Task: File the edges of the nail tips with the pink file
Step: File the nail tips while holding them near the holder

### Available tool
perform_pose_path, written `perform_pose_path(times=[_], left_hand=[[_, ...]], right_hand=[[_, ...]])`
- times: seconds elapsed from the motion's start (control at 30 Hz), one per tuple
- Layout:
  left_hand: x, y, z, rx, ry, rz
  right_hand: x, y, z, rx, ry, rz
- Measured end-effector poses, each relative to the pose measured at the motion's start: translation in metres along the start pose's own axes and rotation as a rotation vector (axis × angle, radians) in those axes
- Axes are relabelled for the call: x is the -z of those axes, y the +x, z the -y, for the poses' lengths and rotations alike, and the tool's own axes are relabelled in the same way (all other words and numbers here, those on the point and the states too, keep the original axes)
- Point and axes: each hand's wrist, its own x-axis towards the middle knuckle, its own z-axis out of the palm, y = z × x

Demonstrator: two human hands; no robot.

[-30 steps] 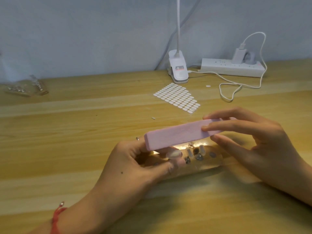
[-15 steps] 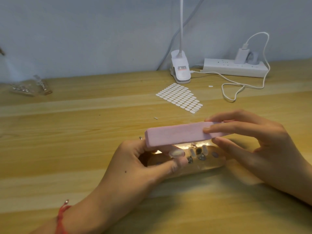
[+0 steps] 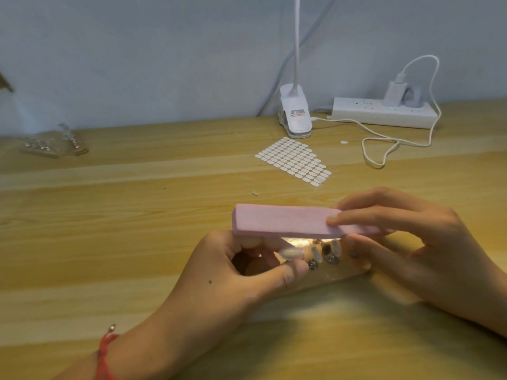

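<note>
Left grip (image 3: pixel 233 278), right grip (image 3: pixel 428 242), both curled

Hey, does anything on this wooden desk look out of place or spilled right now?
Only minor: two white oval stickers sit off the sheet of white oval stickers. One stray sticker lies just beyond the pink block file; the other stray sticker lies right of the white clip lamp. Nothing spilled or damaged.

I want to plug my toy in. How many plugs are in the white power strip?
2. A white charger and a grey plug right beside it, both near the right end of the strip. None look hidden.
</note>
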Motion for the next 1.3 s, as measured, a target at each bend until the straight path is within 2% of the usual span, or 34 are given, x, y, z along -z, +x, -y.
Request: perform_pose_path(times=[1.3], left_hand=[[-0.0004, 0.0021, 0.0039, -0.011, 0.020, 0.043]], right_hand=[[-0.0013, 0.0010, -0.0026, 0.017, 0.014, 0.063]])
